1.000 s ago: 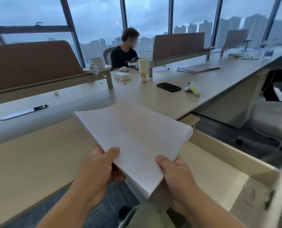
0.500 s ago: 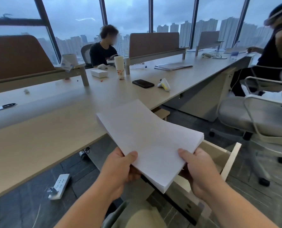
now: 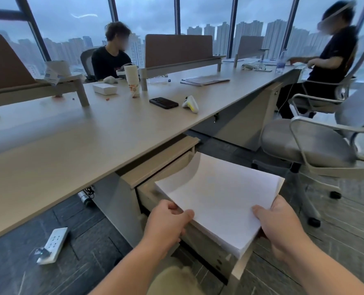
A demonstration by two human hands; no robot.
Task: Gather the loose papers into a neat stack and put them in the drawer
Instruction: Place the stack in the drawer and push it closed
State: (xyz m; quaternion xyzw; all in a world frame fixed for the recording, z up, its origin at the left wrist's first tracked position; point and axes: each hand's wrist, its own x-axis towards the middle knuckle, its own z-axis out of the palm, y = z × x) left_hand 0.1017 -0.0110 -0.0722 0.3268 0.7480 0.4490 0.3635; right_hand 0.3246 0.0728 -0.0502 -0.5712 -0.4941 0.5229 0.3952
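A: Hands?
B: Stack (image 3: pixel 219 201) is gripped at its near edge, left hand (image 3: pixel 166 222) and right hand (image 3: pixel 283 228) both clamped, thumbs on top.
A: Posn?
B: Held just above the open drawer (image 3: pixel 147 194), under the desk (image 3: pixel 91 145); long axis runs away from the fingers, approx. into the drawer. Neither hand is clearly nearer.

No legible text; red print on the paper cup (image 3: pixel 132 79) too blurred to read.

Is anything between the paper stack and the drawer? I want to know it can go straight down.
Nothing visible does. Both hands hold the paper stack over the open drawer, though the sheets hide its inside.
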